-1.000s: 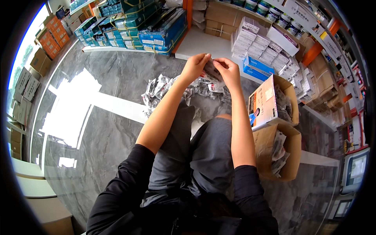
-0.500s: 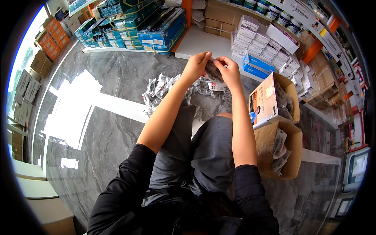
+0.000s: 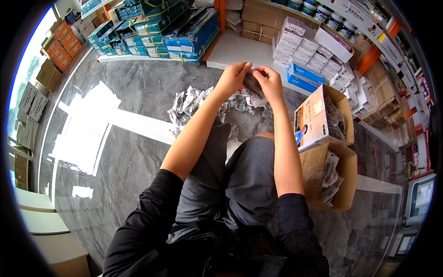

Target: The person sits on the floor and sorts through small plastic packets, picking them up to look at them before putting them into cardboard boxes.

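Observation:
My left hand (image 3: 232, 79) and my right hand (image 3: 269, 82) are raised in front of my knees, fingertips pinched close together. Between them hangs a clear plastic bag (image 3: 252, 86) with something dark and reddish showing through; both hands pinch its upper edge. My fingers partly cover the bag, so its contents are not clear. Below and behind my forearms, a loose heap of crinkled plastic packets (image 3: 188, 104), silvery with bits of red, lies on the floor. My left forearm hides part of the heap.
Two open cardboard boxes stand by my right arm: the farther box (image 3: 311, 122) and the nearer box (image 3: 314, 173), both containing packets. Beyond them are a blue box (image 3: 304, 77) and stacked white boxes (image 3: 295, 44) on a low shelf. Teal cartons (image 3: 152, 34) are piled at the far left.
Almost nothing differs. The fingertips of both hands have shifted very slightly, and the bag between them hangs at a slightly different angle.

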The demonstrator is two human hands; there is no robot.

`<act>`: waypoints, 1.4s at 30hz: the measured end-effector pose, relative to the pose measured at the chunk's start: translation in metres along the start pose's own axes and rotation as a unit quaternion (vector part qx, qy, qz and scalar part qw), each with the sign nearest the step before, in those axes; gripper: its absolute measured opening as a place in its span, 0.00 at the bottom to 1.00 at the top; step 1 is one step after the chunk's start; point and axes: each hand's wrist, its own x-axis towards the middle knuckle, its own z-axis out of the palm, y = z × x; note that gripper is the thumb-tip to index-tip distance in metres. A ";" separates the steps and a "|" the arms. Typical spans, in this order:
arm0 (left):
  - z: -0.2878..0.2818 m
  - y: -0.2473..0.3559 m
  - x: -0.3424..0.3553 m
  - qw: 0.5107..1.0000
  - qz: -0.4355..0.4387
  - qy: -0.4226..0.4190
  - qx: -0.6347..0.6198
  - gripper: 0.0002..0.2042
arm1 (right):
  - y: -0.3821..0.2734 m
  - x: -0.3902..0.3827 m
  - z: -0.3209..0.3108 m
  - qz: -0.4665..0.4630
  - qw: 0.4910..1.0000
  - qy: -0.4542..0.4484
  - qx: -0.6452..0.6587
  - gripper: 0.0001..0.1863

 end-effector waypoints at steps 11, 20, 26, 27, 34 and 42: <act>0.000 0.002 -0.001 0.999 0.005 0.000 0.041 0.16 | -0.004 -0.001 0.003 -0.027 0.999 0.010 -0.041 0.08; -0.003 -0.002 0.000 0.995 0.041 0.034 0.081 0.15 | -0.009 -0.001 0.004 -0.017 0.994 0.028 -0.107 0.09; -0.006 0.000 -0.001 0.999 -0.005 0.048 0.020 0.15 | -0.007 0.000 0.000 -0.012 0.995 0.022 -0.101 0.09; -0.007 0.000 -0.001 0.999 -0.015 0.049 0.012 0.15 | -0.007 0.000 0.000 -0.006 0.995 0.024 -0.099 0.09; -0.012 -0.007 0.006 0.994 -0.008 0.098 -0.047 0.18 | 0.002 0.001 -0.010 0.044 0.996 0.019 -0.071 0.09; -0.010 -0.003 0.003 0.988 -0.041 0.103 -0.105 0.18 | 0.004 -0.001 -0.013 0.061 0.997 0.014 0.042 0.10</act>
